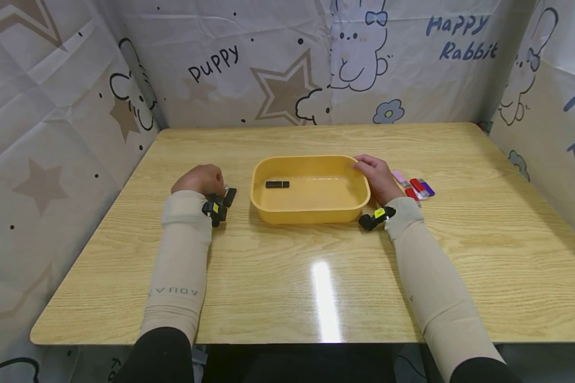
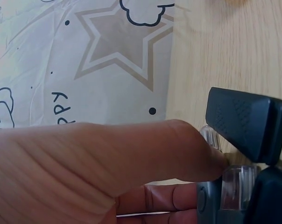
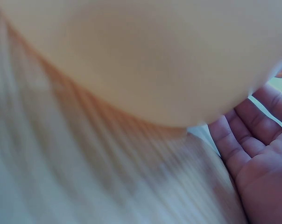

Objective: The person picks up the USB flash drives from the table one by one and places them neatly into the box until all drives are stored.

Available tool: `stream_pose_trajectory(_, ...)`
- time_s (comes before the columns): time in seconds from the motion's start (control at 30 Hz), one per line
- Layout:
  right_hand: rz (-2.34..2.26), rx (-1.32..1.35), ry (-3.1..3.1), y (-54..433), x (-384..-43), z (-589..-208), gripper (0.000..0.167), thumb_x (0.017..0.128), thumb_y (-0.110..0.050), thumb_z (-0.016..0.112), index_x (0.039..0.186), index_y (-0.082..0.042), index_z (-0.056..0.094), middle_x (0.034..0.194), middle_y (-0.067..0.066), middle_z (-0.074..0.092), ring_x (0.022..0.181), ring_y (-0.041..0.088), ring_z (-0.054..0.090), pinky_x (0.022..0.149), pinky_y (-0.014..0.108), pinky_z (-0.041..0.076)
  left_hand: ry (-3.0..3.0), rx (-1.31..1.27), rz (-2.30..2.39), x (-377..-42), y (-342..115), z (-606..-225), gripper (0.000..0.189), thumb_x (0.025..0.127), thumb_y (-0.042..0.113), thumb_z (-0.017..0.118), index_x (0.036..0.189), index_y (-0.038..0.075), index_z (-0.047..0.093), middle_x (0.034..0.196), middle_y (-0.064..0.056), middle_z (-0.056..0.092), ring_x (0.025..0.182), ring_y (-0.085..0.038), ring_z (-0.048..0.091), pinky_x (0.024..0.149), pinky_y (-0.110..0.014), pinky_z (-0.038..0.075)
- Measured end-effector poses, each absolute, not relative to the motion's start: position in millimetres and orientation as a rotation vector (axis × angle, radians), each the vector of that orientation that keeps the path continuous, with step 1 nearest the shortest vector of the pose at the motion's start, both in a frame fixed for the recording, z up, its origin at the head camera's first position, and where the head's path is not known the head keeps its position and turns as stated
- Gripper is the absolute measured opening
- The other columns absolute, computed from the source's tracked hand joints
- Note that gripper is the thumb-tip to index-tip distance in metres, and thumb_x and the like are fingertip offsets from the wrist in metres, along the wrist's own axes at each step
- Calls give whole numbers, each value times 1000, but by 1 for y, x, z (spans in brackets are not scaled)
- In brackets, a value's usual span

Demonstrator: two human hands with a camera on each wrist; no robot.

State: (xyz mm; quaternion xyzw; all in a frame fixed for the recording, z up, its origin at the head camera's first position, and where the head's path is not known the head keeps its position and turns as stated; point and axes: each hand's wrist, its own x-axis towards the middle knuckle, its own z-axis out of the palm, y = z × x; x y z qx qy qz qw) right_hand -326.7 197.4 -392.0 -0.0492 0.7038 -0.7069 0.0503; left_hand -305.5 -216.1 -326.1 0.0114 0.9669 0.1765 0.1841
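My left hand [image 1: 200, 180] is at the left of the table, fingers curled at a group of small black items [image 1: 230, 197]. In the left wrist view its thumb and fingers pinch a small dark piece with a clear end [image 2: 208, 196]; a textured black block [image 2: 241, 121] stands beside the thumb. My right hand [image 1: 377, 176] grips the right rim of a yellow plastic bin [image 1: 311, 216], thumb over the edge. A small black block [image 1: 277, 184] lies inside the bin at the left. The right wrist view shows the bin's outer wall [image 3: 131, 70], blurred, and fingers against it.
Several small pink, red and purple pieces [image 1: 418, 187] lie together on the table right of my right hand. The wooden table [image 1: 268, 276] has printed cloth walls [image 1: 278, 64] behind it and at both sides.
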Motion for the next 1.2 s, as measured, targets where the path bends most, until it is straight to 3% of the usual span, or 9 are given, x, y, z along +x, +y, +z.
stream_pose_trajectory(0.5,-2141,-140,2145,198,-327,-392,30,93,-18,57,118,-1,60,107,8,62,86,14,61,73,22,53,2778,35,524,-304,-215,-323,16,89,17,62,97,4,59,96,-13,60,79,-26,56,61,-35,46)
stream_pose_trajectory(1.2,-2160,-140,2128,198,-327,-392,32,93,-18,57,119,0,60,107,8,62,86,15,62,73,23,53,2895,131,514,-307,-208,-309,21,88,19,61,102,4,56,97,-12,58,82,-27,51,67,-38,42)
